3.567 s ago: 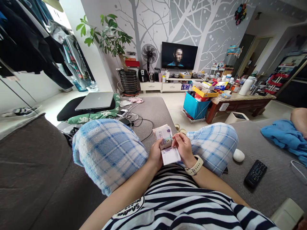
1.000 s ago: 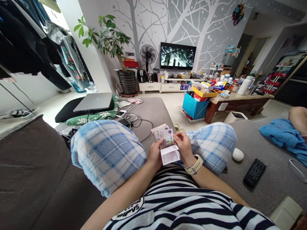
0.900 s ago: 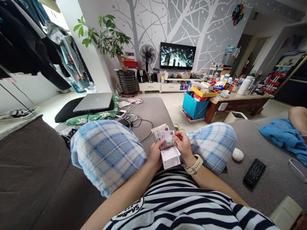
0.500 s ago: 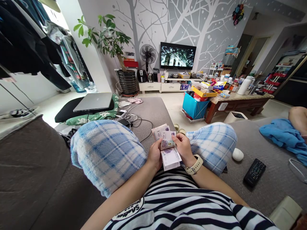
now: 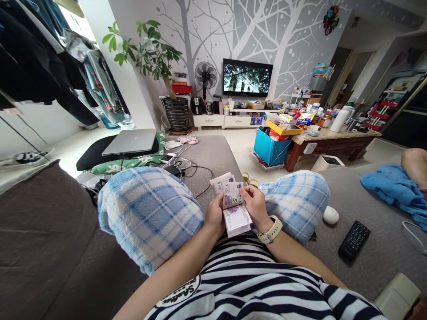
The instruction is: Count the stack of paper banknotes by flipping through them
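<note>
Several purple banknotes (image 5: 232, 195), one marked with a 5, are spread between my hands above my lap. My left hand (image 5: 215, 215) grips the stack from the left side, its thumb on the notes. With thumb and fingers closed, my right hand (image 5: 256, 206) pinches the right edge of the upper note. The lower ends of the notes (image 5: 237, 218) hang down toward my striped shirt. Fingers beneath the stack are hidden. A pale watch (image 5: 271, 230) is on my right wrist.
On the grey sofa lie a laptop (image 5: 130, 142) on cushions, cables (image 5: 187, 167), a white mouse (image 5: 330, 215) and a black remote (image 5: 354, 240). Another person's leg (image 5: 414, 166) and a blue cloth (image 5: 393, 186) are at the right. Beyond stands a cluttered table (image 5: 333, 135).
The banknotes have shifted and tilted very slightly in my hands. Both hands keep nearly the same place and grip.
</note>
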A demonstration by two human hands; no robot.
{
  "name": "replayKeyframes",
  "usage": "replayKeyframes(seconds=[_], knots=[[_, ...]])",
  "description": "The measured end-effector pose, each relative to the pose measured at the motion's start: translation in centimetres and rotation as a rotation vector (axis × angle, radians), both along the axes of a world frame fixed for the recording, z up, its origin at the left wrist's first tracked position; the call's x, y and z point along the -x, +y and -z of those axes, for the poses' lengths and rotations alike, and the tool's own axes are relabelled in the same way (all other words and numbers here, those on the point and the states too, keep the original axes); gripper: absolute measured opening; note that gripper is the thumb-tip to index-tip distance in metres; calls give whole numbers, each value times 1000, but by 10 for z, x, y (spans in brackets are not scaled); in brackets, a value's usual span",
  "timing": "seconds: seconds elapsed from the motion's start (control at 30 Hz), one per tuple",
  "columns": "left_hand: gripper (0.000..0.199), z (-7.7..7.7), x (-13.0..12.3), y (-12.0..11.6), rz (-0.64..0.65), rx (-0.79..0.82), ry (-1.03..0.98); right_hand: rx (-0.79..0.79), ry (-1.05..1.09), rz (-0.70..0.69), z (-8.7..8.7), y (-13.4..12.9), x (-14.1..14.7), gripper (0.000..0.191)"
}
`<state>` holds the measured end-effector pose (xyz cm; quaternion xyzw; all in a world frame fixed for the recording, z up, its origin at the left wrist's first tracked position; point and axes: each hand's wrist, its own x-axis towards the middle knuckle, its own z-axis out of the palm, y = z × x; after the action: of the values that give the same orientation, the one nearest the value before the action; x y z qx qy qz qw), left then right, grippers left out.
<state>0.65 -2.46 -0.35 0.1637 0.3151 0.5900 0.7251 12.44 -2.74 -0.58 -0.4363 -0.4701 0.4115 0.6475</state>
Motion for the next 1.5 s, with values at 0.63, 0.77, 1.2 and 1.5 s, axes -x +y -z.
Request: replayKeyframes(seconds=[0.63,0.77,1.2,1.5], knots=[[24,-3,-2,1,-31,44,35,-17,-31,-12,-4,-2,0,37],[21,-1,-2,2,-30,38,25,-15,-30,-20,-2,-1,0,36],[18,-2,-2,3,-20,23,40,-30,-34,-47,-4,-2,0,34],[23,-5,1,-1,15,7,47,-34,0,-69,-3,-2,0,40]])
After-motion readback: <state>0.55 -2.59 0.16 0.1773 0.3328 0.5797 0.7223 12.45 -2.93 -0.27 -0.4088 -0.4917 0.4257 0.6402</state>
